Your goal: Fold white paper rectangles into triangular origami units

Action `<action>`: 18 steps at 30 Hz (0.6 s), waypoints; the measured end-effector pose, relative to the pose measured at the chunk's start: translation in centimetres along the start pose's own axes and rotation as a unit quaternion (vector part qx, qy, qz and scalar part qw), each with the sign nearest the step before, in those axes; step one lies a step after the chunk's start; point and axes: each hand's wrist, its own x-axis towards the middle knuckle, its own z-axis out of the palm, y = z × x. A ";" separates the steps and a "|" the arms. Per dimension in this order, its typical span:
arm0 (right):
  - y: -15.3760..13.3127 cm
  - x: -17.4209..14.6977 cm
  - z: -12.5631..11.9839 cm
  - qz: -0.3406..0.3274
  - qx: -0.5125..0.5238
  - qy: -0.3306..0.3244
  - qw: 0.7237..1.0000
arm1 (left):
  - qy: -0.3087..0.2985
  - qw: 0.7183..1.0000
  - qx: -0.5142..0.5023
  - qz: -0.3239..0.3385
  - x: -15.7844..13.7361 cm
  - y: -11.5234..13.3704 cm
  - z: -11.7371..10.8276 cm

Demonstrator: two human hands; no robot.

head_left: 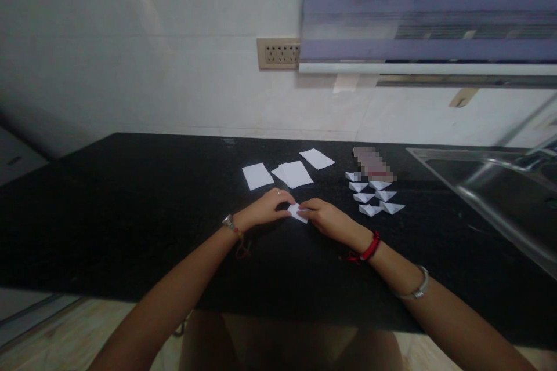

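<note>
A small piece of folded white paper (297, 214) lies on the dark countertop between my two hands. My left hand (270, 207) pinches its left edge, thumb in front and fingers behind. From the other side, my right hand (321, 215) has its fingertips pressed on the paper's right part. Just beyond the hands are white paper sheets: a stack (257, 176) on the left, a spread pile (293, 174) in the middle and another stack (317, 158) farther back. Several folded paper pieces (369, 210) with pointed ends stand in two columns to the right of my right hand.
A pixelated flat pinkish object (374, 163) lies behind the folded pieces. On the right a metal sink (491, 185) with a faucet is set into the black countertop (130, 214). A wall socket panel (281, 54) and a purple-panelled unit (426, 6) are at the back.
</note>
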 end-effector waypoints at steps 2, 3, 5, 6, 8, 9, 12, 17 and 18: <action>-0.1 0.0 -0.1 -0.002 -0.008 -0.005 1.000 | 0.000 1.000 0.017 -0.002 0.0 0.1 0.0; -0.2 0.0 -0.2 -0.004 -0.013 -0.008 1.000 | -0.005 1.000 0.029 0.000 0.0 0.2 0.0; -0.3 0.1 -0.3 -0.008 -0.019 -0.016 1.000 | -0.023 0.998 0.055 0.007 -0.1 0.3 -0.1; -0.4 0.1 -0.4 -0.010 -0.020 -0.019 1.000 | -0.032 0.997 0.067 0.010 -0.2 0.4 -0.1; -0.4 0.1 -0.5 -0.012 -0.016 -0.025 0.999 | -0.044 0.995 0.089 0.012 -0.3 0.5 -0.1; -0.4 0.1 -0.6 -0.012 -0.014 -0.026 1.000 | -0.047 0.994 0.098 0.011 -0.3 0.6 -0.1; -0.4 0.1 -0.6 -0.011 -0.008 -0.026 1.000 | -0.053 0.991 0.120 0.005 -0.3 0.8 -0.1; -0.4 0.1 -0.6 0.009 0.010 -0.031 0.999 | -0.055 0.987 0.151 0.002 -0.3 1.2 -0.1; -0.4 0.1 -0.6 0.016 0.014 -0.029 0.999 | -0.054 0.986 0.157 0.003 -0.3 1.3 -0.2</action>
